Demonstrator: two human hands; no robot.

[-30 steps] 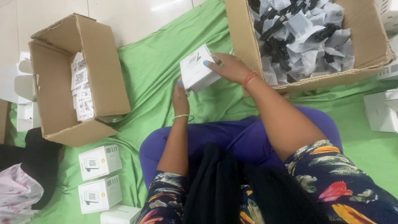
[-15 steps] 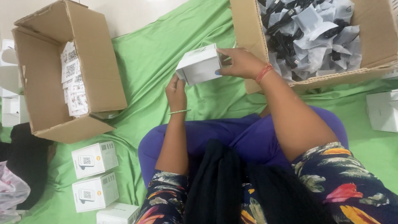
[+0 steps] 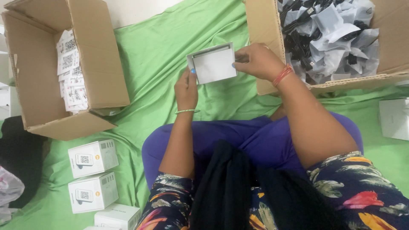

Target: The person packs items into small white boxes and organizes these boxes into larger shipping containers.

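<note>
I see a small white box (image 3: 214,64) held up over the green cloth (image 3: 162,64), flat face toward me, long side running left to right. My left hand (image 3: 186,88) pinches its lower left corner; my right hand (image 3: 257,61) grips its right edge. Cardboard boxes (image 3: 98,51) sit on both sides.

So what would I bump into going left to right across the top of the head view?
Box of cards → left hand → small white box → right hand → box of cables
</note>
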